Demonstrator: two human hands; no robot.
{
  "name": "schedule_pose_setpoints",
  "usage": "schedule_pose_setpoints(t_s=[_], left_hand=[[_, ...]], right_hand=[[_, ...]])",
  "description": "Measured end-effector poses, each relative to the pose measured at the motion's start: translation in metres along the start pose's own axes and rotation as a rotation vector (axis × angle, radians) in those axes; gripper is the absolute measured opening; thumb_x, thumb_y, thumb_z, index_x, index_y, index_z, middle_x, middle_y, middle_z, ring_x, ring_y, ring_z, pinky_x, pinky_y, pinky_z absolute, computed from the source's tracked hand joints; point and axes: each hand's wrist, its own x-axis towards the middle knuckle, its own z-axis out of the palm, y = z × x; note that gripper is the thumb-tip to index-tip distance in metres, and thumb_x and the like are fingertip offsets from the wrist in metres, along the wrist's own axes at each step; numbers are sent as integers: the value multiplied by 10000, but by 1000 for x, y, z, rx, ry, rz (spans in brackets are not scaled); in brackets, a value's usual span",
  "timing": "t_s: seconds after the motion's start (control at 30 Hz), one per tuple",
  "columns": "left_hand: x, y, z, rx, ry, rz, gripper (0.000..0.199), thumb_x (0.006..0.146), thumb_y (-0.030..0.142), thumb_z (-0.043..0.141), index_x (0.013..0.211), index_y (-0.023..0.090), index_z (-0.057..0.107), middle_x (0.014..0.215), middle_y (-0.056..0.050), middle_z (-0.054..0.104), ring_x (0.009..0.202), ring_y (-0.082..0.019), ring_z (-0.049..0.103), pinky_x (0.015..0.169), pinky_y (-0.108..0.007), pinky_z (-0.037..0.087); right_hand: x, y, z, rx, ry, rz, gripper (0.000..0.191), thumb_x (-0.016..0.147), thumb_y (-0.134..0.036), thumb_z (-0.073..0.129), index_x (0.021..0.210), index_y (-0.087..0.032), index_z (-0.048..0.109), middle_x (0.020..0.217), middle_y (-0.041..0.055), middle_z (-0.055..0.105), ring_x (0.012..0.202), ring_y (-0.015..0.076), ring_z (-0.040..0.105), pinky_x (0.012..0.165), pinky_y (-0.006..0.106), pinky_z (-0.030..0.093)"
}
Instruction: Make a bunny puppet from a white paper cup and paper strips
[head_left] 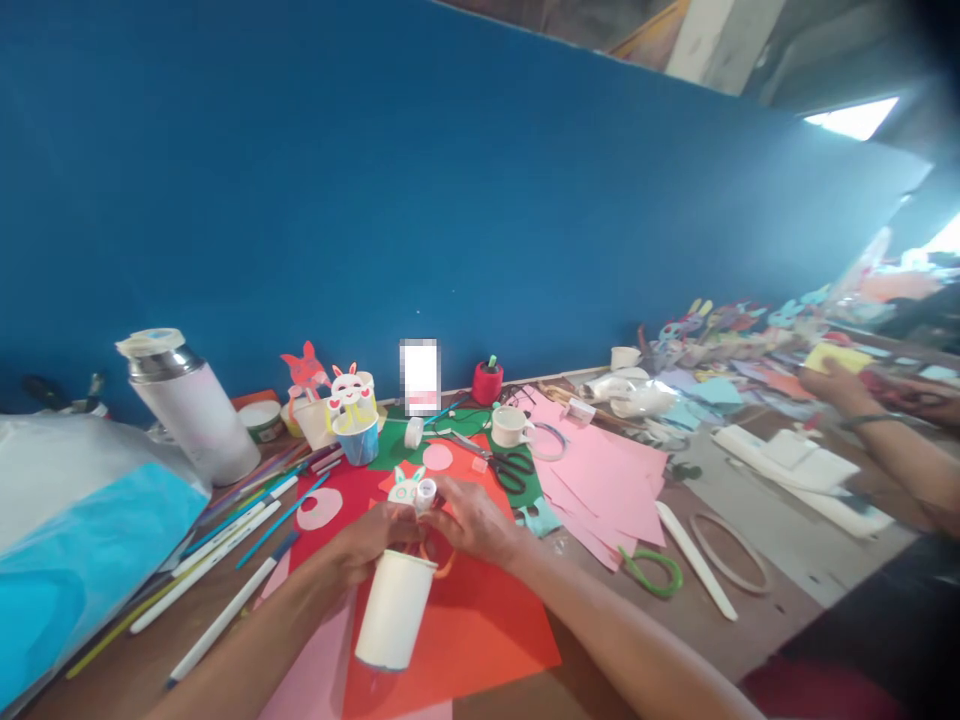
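Note:
My left hand (pixel 379 540) is closed, its fingertips pinching at the lower part of a paper rabbit cutout (pixel 406 486) with a white face and orange edges. Just below these fingers is the rim of a white paper cup (pixel 396 612), tilted over the orange paper (pixel 487 620). An orange loop (pixel 448 567) shows beside the cup's rim. In my right hand (pixel 478 518), also closed, is a small white cylinder (pixel 426 490) with a round end, held against the cutout. The fingers hide where cutout and cup meet.
Left stand a flask (pixel 191 410), several markers (pixel 232 615) and decorated cups (pixel 355 435). Black-handled scissors (pixel 510 468), a white cup (pixel 510 427) and pink sheets (pixel 600 470) lie beyond my right hand. At far right, another person's hand (pixel 829 385) holds yellow paper.

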Motion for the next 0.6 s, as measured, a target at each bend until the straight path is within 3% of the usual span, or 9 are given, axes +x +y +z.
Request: schedule_pose_setpoints(t_s=[0.23,0.47,0.6], left_hand=[[-1,1,2,-67,86,-16,151,550,179,688,629,116,576,477,23,537,401,-70,433,423,-201,306],[-3,3,4,-31,71,-8,104,565,152,648,532,117,556,441,7,535,377,-80,437,400,-207,295],[-2,3,4,-73,58,-15,99,556,147,665,614,107,595,504,-18,596,409,-95,486,428,-214,338]], right_hand=[[4,1,-5,-32,19,2,161,858,-262,412,992,-187,461,848,40,581,775,146,550,674,236,427],[3,2,2,-31,15,-41,160,860,-281,409,961,-170,466,875,53,575,808,152,534,703,244,425],[6,6,3,7,40,-29,145,864,-263,401,953,-175,474,873,53,569,803,152,536,702,249,431]])
